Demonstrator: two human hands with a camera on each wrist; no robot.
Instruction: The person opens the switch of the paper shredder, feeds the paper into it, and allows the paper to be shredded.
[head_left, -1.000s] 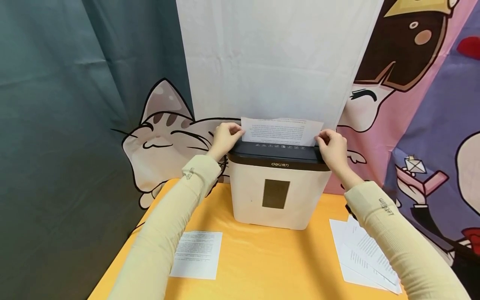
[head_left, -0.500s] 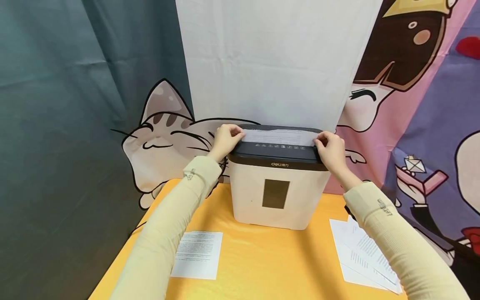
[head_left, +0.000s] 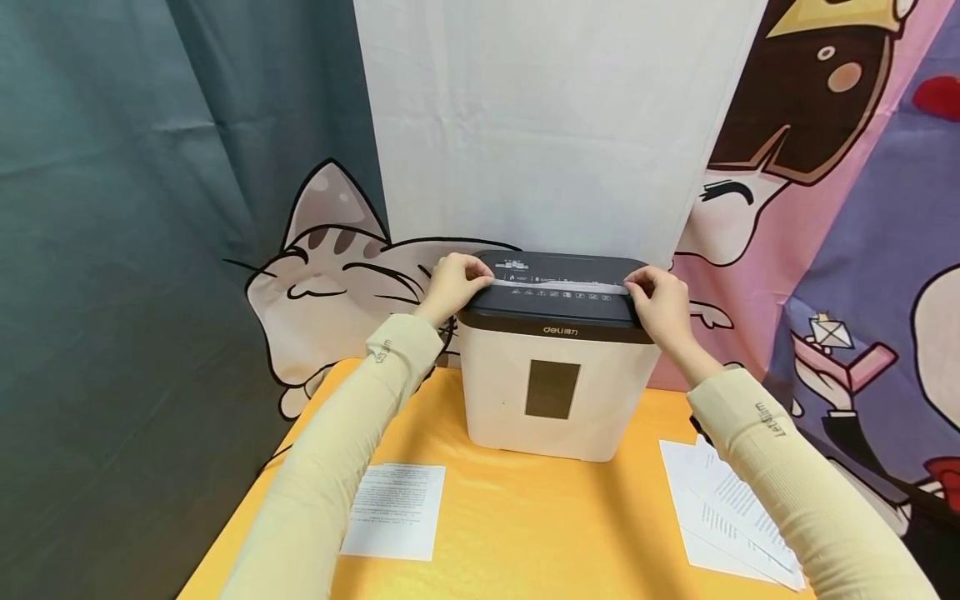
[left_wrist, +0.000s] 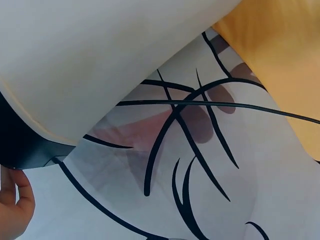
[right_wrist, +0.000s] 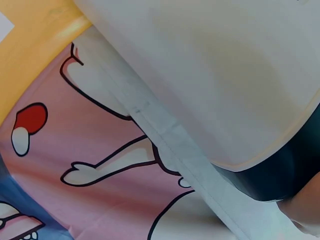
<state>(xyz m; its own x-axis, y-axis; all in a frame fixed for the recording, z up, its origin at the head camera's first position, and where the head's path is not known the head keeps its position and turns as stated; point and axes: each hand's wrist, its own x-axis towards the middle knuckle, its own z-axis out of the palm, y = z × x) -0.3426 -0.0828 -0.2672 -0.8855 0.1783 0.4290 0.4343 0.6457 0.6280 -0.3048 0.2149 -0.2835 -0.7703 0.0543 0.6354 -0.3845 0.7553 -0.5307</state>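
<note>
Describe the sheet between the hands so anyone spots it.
On the yellow table stands a white machine. Across its dark top, between left hand and right hand, the sheet shows as a thin pale strip. Unlike the papers lying flat on the table, only a sliver of it shows.

Shredder (head_left: 558, 350) on table (head_left: 540, 525), papers (head_left: 397, 517) either side

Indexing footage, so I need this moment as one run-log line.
left grip: pinches sheet, left end | right grip: pinches right end | sheet: thin strip visible atop shredder
</note>
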